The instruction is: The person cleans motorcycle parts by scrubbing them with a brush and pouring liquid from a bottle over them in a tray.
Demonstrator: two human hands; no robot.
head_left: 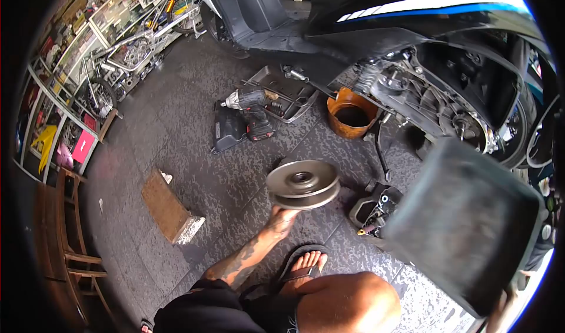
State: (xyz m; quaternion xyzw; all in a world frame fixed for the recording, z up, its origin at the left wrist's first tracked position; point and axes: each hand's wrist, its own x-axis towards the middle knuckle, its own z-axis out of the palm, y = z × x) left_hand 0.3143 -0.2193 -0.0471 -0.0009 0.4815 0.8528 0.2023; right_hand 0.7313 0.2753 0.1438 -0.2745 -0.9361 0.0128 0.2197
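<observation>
A person's left hand (282,220) grips a metal pulley (302,184) from below, holding it above the dark floor (235,191). At right, the right hand (518,282) shows at the edge of a blurred, tilted tray (462,224), its grip too unclear to tell. Beyond, a power driver (252,112) and an orange pot (352,125) sit near an opened scooter (412,91).

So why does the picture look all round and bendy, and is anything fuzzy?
Head view: black corners and curved edges, likely from a very wide lens; head view: the grey tray is smeared, probably by movement, while the metal disc looks clearer; head view: bright glare on the lower-right floor.
</observation>
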